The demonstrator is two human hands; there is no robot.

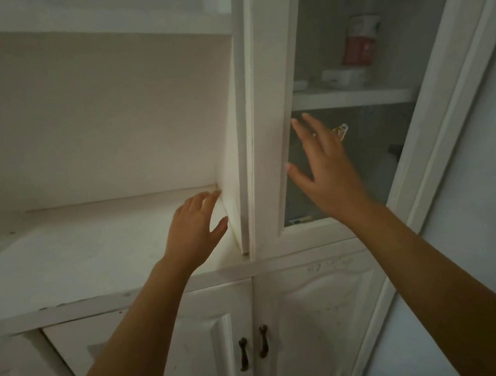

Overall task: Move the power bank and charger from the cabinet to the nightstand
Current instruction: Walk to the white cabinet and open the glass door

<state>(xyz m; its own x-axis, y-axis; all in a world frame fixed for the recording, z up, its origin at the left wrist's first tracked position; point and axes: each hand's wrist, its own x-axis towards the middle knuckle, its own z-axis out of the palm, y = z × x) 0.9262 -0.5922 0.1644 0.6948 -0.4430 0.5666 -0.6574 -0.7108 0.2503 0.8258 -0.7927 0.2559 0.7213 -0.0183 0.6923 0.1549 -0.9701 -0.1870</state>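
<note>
A white cabinet has a glass door (273, 97) that stands slightly ajar. Behind the glass, on the upper shelf (351, 98), lies a white rectangular power bank (342, 76), and a smaller white object (300, 85), perhaps the charger, lies left of it. My right hand (323, 166) is raised with fingers spread, next to the inner edge of the door frame, below that shelf. My left hand (197, 227) is open over the white counter (77, 255), its fingertips at the side panel of the cabinet. Neither hand holds anything.
A red and white can (359, 39) stands on the shelf behind the power bank. Stickers (340, 130) are on the glass. Below the counter are lower cabinet doors with two dark handles (254, 348). An open alcove with a shelf above lies to the left.
</note>
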